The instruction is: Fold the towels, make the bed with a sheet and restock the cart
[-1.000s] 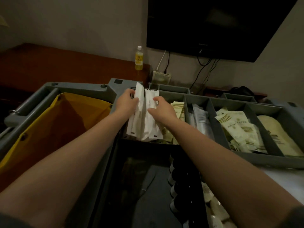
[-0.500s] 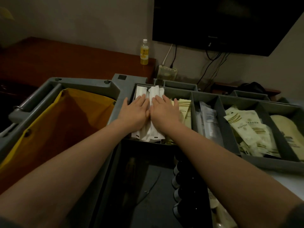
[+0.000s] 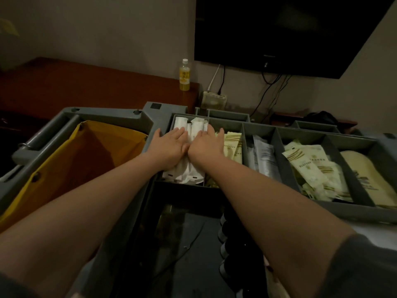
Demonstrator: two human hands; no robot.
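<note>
Head view: white packets (image 3: 186, 176), upright a second ago, now lie at the left end of the cart's (image 3: 103, 112) tray (image 3: 322, 209). Left hand (image 3: 171, 147) and right hand (image 3: 206, 147) press them flat, each grip open, holding nothing. That slot looks stocked.

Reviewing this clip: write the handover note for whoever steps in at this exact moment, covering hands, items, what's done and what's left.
Left hand: flat, fingers straight, pressing on the white packets.
Right hand: the same, close beside it.
The white packets lie in the leftmost compartment of the cart tray; cream sachets and grey packets sit in compartments to the right.
Done: the white packets are in the tray.
Left: lift both hands and probably carry on restocking. Towels and bed are out of view, so their state cannot be told.
</note>
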